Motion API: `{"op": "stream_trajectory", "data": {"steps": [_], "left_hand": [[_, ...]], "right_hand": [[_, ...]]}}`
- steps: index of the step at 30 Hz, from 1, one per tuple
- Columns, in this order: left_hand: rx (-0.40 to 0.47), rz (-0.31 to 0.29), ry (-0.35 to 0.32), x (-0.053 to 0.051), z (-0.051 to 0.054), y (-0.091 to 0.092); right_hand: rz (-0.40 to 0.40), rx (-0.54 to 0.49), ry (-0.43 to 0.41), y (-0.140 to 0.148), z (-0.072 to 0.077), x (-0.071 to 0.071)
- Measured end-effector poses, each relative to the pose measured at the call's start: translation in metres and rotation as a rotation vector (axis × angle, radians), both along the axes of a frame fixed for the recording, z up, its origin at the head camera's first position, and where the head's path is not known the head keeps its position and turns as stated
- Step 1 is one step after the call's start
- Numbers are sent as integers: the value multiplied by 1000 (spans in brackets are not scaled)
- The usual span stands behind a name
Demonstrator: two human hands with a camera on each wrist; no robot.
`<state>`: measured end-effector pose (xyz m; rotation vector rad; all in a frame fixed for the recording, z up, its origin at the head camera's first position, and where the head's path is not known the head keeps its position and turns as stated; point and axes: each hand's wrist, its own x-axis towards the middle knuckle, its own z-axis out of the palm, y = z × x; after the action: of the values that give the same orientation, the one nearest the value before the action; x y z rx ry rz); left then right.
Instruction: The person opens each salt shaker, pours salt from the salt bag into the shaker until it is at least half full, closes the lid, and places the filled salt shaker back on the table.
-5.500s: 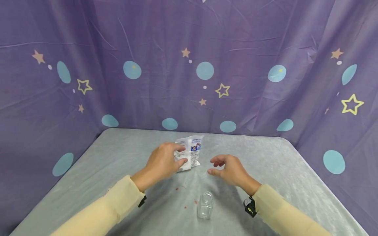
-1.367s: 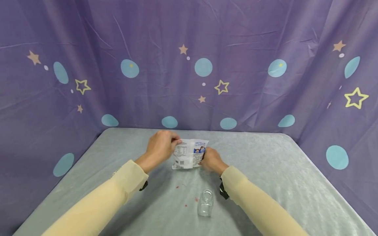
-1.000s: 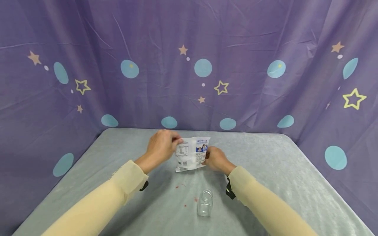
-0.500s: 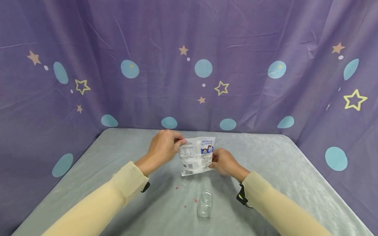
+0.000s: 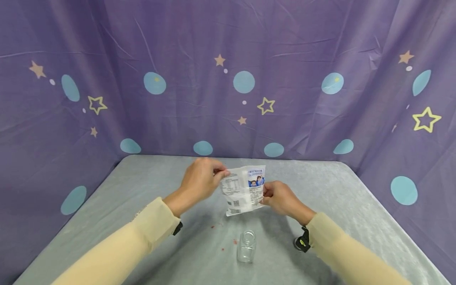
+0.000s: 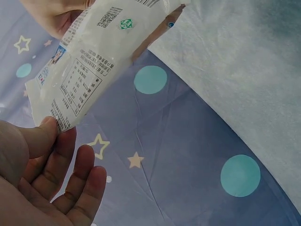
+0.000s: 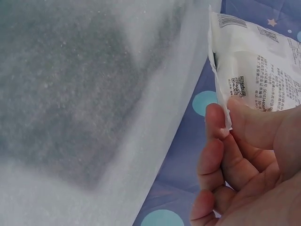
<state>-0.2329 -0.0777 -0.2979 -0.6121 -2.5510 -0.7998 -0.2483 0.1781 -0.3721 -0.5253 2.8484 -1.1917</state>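
A white printed plastic bag (image 5: 244, 192) hangs above the table in the head view, tilted, its blue picture towards the right. My left hand (image 5: 203, 178) pinches its upper left corner between thumb and index finger; the other fingers are loosely bent in the left wrist view. With thumb and index finger, my right hand (image 5: 285, 200) pinches the lower right corner. In the right wrist view a dark gap shows along the bag's edge (image 7: 213, 56). Nearer to me, a small clear glass jar (image 5: 246, 247) stands on the table below the bag.
Grey cloth covers the table (image 5: 160, 237). A small round thing (image 5: 297, 243) lies under my right wrist, partly hidden by the wrist camera. Several red specks (image 5: 223, 249) mark the cloth left of the jar. A purple curtain (image 5: 199, 99) hangs behind and on both sides.
First the bag was near my left hand while my right hand was off it. Then both hands took hold of it, and it has shifted right and slightly towards me. The jar stays put.
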Motion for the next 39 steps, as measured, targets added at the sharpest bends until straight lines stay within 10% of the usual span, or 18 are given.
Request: {"op": "stream_trajectory", "data": {"steps": [39], "left_hand": [[36, -97, -41, 25, 6, 19]], "right_hand": [[39, 90, 85, 46, 30, 34]]}}
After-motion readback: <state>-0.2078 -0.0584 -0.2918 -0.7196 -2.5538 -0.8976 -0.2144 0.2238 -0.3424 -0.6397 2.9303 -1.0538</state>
